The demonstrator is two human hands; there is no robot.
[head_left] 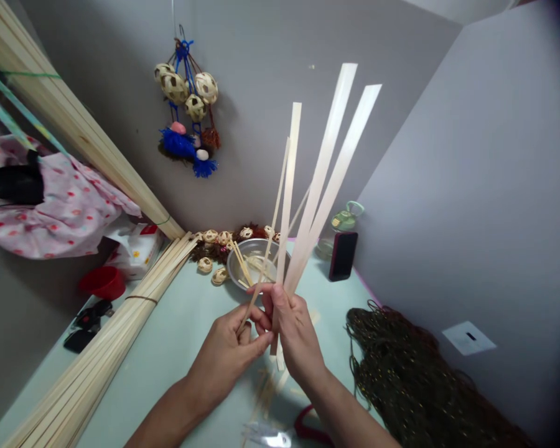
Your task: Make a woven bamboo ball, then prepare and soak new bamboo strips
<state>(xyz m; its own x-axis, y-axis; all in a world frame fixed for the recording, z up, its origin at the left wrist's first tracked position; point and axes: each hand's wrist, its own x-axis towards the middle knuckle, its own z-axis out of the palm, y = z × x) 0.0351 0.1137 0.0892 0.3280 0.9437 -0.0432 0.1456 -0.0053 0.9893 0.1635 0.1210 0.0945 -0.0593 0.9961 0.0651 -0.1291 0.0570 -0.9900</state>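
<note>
Several flat, pale bamboo strips (324, 146) rise from my right hand (296, 326), which is closed around their lower part. My left hand (236, 342) is closed on a thin bamboo strip (276, 208) that slants up beside the wider ones. Its fingers meet the strips' lower ends close to my right hand. Behind the hands stands a metal bowl (231, 274) with some thin strips in it. Below them on the table lie short strip pieces and scissors with a red handle (308, 426), partly hidden by my right forearm.
A long bundle of bamboo strips (116, 330) runs along the table's left. Woven balls (219, 275) lie near the bowl; others (196, 107) hang on the wall. At right are a phone (343, 256), a green bottle (346, 218) and a dark cord heap (401, 367).
</note>
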